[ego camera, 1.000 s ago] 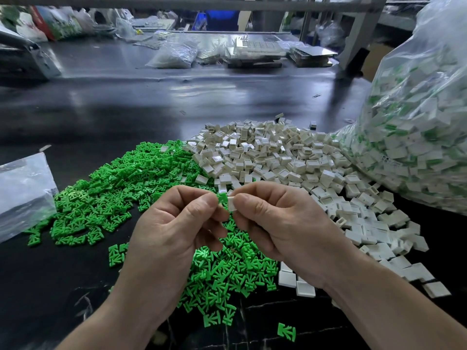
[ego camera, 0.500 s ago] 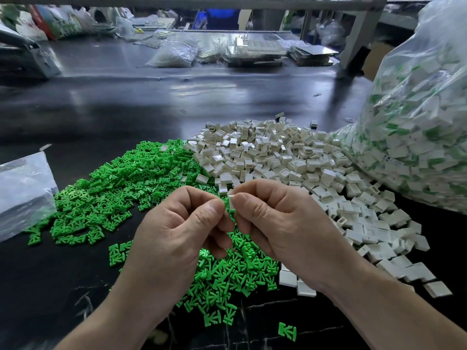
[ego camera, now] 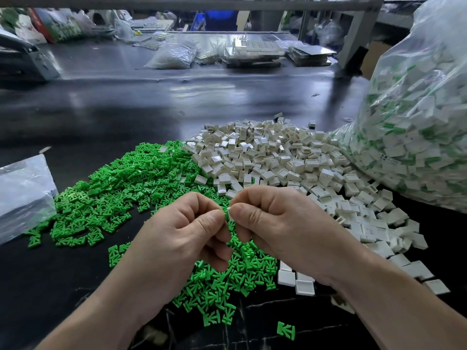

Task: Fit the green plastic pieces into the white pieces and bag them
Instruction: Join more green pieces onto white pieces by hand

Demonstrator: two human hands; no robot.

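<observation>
One dark desk carries everything. Two hands show above it, the left hand and the right hand, pinching one small white square plastic piece between them. There is one heap of green forked plastic pieces and one heap of white square plastic pieces, each far too many to count. One stray green piece lies alone nearest the person. Two clear plastic bags flank the heaps: one large stuffed bag on the right and one flat bag on the left.

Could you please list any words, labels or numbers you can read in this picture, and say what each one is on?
No text here can be read.
Big clear bag: a small printed label low on its side, too small to read.
Colourful packages at the far left of the bench: the print is blurred and unreadable.
</observation>
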